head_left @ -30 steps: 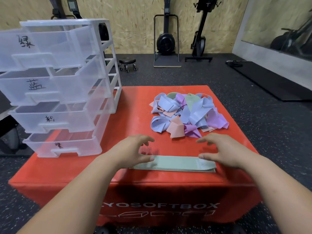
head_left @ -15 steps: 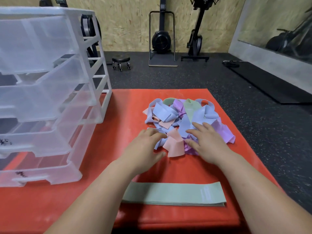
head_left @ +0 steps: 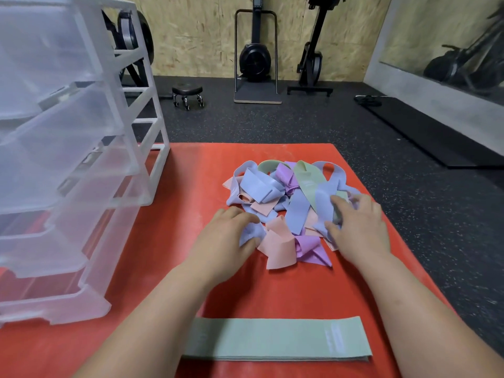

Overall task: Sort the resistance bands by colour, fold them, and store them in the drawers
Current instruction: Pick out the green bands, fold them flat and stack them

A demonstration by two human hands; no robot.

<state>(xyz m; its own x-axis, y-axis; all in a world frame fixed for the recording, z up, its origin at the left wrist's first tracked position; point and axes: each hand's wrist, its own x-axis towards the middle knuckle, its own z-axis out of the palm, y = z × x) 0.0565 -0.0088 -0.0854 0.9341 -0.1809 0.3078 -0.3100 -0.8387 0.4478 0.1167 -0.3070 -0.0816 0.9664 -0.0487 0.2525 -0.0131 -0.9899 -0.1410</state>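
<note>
A tangled pile of resistance bands (head_left: 289, 197) in blue, purple, pink and green lies on the red soft box (head_left: 169, 241). My left hand (head_left: 227, 236) rests on the pile's near left side, fingers curled on a blue band (head_left: 252, 233). At the pile's near right my right hand (head_left: 357, 227) has its fingers spread on a blue band and a green band (head_left: 309, 186). A flat stack of green bands (head_left: 275, 338) lies near the box's front edge, between my forearms. The clear plastic drawer unit (head_left: 71, 165) stands at the left with its drawers pulled out.
Beyond the box is dark speckled gym floor (head_left: 300, 124). A small wheeled stool (head_left: 187, 95) and upright rowing machines (head_left: 256, 55) stand by the wooden back wall. A black mat (head_left: 425, 132) lies at the right under a mirror.
Both hands left the flat green stack and moved forward onto the tangled pile. The view came closer to the box, so the stack now sits lower in the frame.
</note>
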